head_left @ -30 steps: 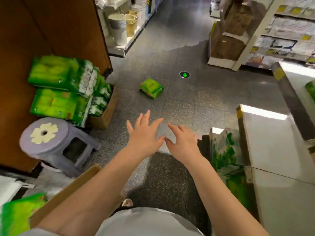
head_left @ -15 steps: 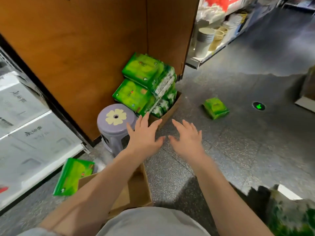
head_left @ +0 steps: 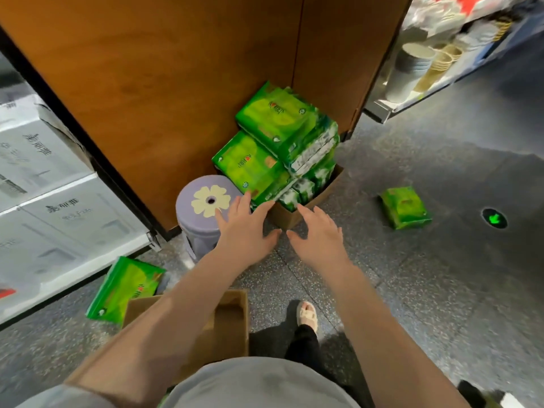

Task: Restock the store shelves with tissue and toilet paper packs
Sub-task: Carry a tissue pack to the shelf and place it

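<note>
Near the far wooden panel, my left hand (head_left: 245, 231) and right hand (head_left: 319, 235) reached spread and empty toward the leaning green tissue packs (head_left: 273, 148), which perhaps could slide off their cardboard box (head_left: 309, 207).

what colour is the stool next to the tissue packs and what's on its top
The stool is pale purple, with a cream flower shape on its seat; the head view shows it.

The tissue packs (head_left: 276, 145) are bright green with white printed ends. The stool (head_left: 206, 207) is pale purple with a cream flower on its seat. Brown cardboard boxes (head_left: 306, 207) sit on a grey speckled floor (head_left: 412, 290). The panel (head_left: 176, 83) is orange-brown wood, and the shelf boxes (head_left: 59, 207) look whitish-grey.
</note>
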